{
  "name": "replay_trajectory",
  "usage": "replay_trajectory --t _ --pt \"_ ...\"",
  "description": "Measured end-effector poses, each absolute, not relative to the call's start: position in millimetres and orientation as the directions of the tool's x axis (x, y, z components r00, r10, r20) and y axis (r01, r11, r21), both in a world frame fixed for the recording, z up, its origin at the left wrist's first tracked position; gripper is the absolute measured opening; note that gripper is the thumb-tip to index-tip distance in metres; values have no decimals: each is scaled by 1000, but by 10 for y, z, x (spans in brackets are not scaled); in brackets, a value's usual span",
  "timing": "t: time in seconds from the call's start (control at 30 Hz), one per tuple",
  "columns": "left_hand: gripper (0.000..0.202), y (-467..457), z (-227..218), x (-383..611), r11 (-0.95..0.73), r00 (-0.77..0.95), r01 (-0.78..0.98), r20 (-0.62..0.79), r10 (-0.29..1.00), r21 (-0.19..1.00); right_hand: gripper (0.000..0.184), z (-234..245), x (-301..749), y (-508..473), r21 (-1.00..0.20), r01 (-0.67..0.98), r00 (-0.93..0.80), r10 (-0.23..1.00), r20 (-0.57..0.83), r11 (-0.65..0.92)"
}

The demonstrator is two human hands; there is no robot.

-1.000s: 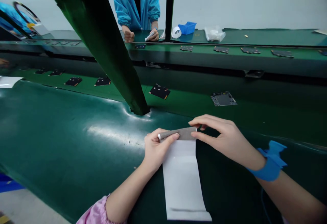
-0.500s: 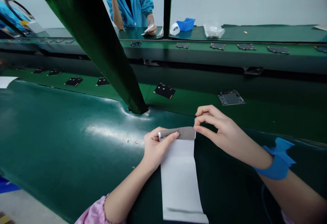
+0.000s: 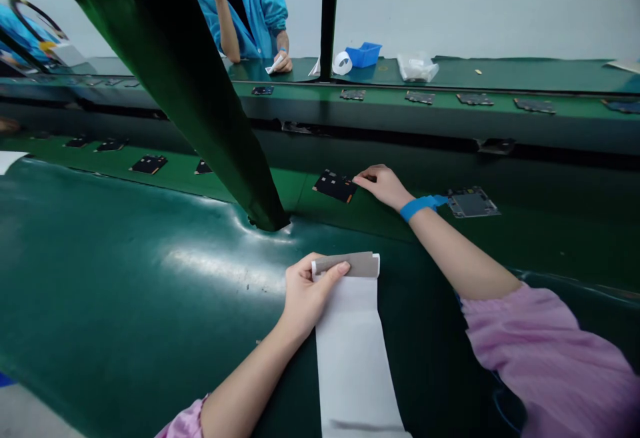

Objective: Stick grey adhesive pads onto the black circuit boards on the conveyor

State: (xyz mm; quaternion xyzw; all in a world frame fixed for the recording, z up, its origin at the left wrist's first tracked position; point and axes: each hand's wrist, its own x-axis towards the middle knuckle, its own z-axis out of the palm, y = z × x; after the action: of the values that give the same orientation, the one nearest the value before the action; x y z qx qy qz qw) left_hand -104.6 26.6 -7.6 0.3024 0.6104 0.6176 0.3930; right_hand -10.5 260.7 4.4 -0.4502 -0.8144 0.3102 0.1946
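My left hand is closed on the top left corner of a white backing strip that carries a grey pad at its far end. The strip lies on the dark green table and runs toward me. My right hand is stretched out to the conveyor belt, its fingertips pinching the right edge of a black circuit board. A blue wrist strap circles that wrist.
More boards ride the near belt, including a grey one and black ones at left. A slanted green post meets the table. Across a far belt, a person in a blue coat works near a tape roll and blue tray.
My right hand left the grey pad's right end and reached forward to the black board on the belt. My left hand stayed on the strip. The boards drifted right.
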Motion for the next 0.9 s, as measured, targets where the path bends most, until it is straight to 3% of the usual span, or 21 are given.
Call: replay_trajectory --t 0.1,0.3,0.53,0.73,0.9 --pt "20 275 -78 -1047 64 -503 -99 -106 858 993 23 -54 -161 2712 -581 717 -451 892 34 385" --pt "18 266 -66 -1038 69 -486 -93 -105 868 993 24 -54 -76 2733 -567 758 -425 903 -57 321" --pt "19 284 -77 -1048 62 -489 -94 -101 867 994 24 -96 7 2763 -494 809 -393 918 -49 319" --pt "21 287 -98 -1038 44 -484 -102 -88 871 994 40 104 13 2640 -563 803 -298 950 -92 197" --pt "22 281 -96 -1040 34 -482 -96 -77 873 995 79 316 -416 2217 -212 936 -292 956 -30 280"
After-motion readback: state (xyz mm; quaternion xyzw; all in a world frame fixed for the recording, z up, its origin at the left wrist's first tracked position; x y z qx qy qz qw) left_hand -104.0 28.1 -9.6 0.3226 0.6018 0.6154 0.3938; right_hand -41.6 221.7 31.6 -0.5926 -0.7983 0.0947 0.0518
